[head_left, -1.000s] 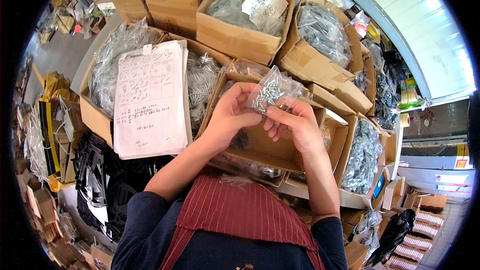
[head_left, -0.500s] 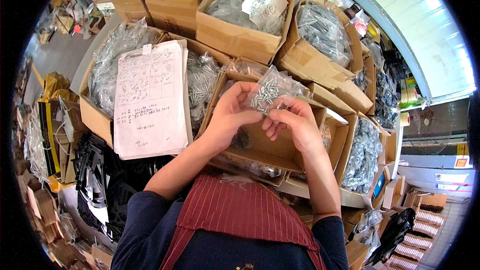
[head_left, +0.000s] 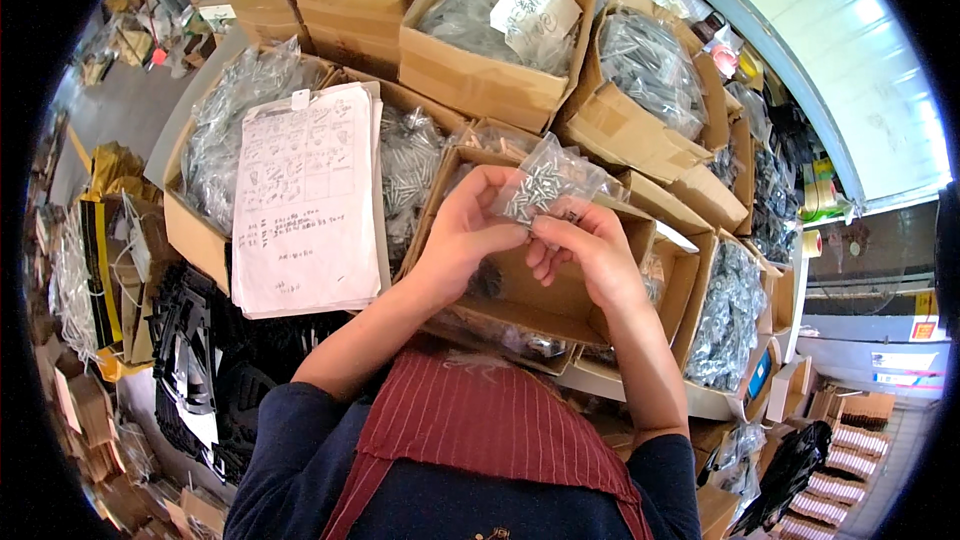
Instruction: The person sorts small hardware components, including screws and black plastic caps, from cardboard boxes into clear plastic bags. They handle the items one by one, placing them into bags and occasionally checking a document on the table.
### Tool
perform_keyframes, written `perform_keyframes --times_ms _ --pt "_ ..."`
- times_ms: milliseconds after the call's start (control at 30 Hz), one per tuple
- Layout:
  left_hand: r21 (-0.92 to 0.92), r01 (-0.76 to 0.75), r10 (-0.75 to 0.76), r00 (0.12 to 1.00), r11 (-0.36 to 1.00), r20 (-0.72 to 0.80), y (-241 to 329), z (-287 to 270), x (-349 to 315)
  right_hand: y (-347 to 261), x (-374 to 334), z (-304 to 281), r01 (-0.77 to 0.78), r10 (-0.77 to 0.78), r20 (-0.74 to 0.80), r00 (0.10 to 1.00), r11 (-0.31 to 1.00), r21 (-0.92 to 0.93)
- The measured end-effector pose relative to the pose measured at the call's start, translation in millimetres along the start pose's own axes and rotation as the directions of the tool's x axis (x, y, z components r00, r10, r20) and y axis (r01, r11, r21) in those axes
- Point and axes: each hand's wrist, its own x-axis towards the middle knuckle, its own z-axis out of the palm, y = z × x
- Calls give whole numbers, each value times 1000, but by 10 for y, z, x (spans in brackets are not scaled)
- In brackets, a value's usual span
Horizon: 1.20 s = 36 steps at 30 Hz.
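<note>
Between my two hands is a small clear plastic bag of screws (head_left: 536, 192), short and silvery. My left hand (head_left: 470, 230) grips the bag's left side and lower edge, its thumb laid along the bottom. On the other side, my right hand (head_left: 592, 250) pinches the lower right edge between thumb and fingers; its lower fingers curl beneath. Both hands hover over an open cardboard box (head_left: 540, 290), whose left part holds something dark in plastic, partly covered by my left hand.
A clipboard with handwritten sheets (head_left: 308, 210) lies on boxes at the left. Cardboard boxes of bagged parts (head_left: 490, 75) stand along the far side. Bagged metal pieces (head_left: 724, 315) fill a box at the right. Black plastic parts (head_left: 185, 350) lie at lower left.
The whole view has shifted slightly. My hands keep the same hold on the bag, with hardly any movement of the fingers.
</note>
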Motion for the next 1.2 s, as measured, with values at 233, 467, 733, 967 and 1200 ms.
perform_keyframes --times_ms 233,467,733,967,1200 --pt "-21 22 -22 1000 1000 0 18 7 -8 11 -6 3 -5 5 -5 1000 1000 3" --pt "5 -6 6 1000 1000 3 -5 -11 -3 18 1 -3 -3 3 6 1000 1000 -17" --pt "-8 3 -3 1000 1000 -7 -6 1 1 39 5 0 24 -24 1 1000 999 -26" --pt "53 -70 70 998 996 8 -39 25 -2 47 -10 6 36 -39 -48 998 997 -62" --pt "19 -41 41 999 999 7 -15 -17 -26 29 -18 -8 0 -5 -78 997 998 -59"
